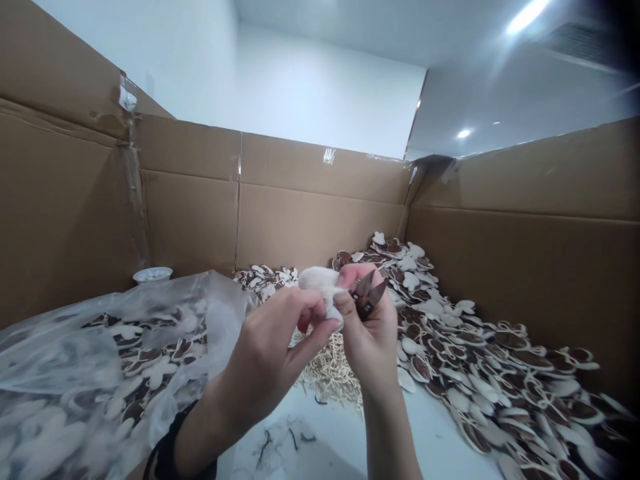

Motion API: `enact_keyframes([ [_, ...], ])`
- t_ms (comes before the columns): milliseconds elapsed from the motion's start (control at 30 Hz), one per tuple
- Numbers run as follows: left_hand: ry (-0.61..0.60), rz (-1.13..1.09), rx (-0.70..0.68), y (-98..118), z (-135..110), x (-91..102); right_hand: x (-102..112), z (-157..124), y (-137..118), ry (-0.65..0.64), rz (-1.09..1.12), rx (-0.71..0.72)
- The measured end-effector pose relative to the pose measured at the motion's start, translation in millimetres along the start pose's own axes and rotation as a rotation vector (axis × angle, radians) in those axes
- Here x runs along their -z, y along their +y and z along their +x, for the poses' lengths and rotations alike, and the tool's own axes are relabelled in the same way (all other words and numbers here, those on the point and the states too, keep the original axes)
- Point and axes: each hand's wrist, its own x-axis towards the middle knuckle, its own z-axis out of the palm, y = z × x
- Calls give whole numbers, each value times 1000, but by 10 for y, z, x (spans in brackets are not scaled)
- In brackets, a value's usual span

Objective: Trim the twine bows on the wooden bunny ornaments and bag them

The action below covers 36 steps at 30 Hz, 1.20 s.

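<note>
My left hand (273,347) pinches a small white fluffy piece (320,283) between thumb and fingers, held up at chest height in front of me. My right hand (367,333) is closed round a small pair of dark thread snips (369,297), whose blades point up and right, right beside the white piece. The right thumb also presses on the white piece. Both hands hover above a white table top (440,433) inside tall cardboard walls.
A heap of brown and white bunny-shaped pieces (450,333) runs along the right cardboard wall (525,267). A clear plastic bag (125,360) of the same pieces lies at the left. Pale cut threads (333,373) pile under my hands. A small white dish (153,274) sits at the back left.
</note>
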Motion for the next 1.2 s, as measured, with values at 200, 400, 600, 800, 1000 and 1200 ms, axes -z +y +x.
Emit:
enact_keyframes([
  [200, 21, -81, 58, -1, -11, -57, -35, -2, -28, 35, 35, -81],
  [400, 109, -217, 159, -10, -17, -77, -14, -21, -72, 71, -83, -8],
  [600, -8, -29, 127, 3, 24, 38, -12, -18, -78, 2, -118, 20],
  [800, -77, -79, 146, -19, 49, 125, 35, 10, -101, -100, -249, 48],
  [1000, -140, -288, 351, -76, 39, 244, 66, -38, -117, -297, -166, -215],
  [1200, -197, -411, 381, -80, 75, 332, 46, -20, -171, -341, 205, -475],
])
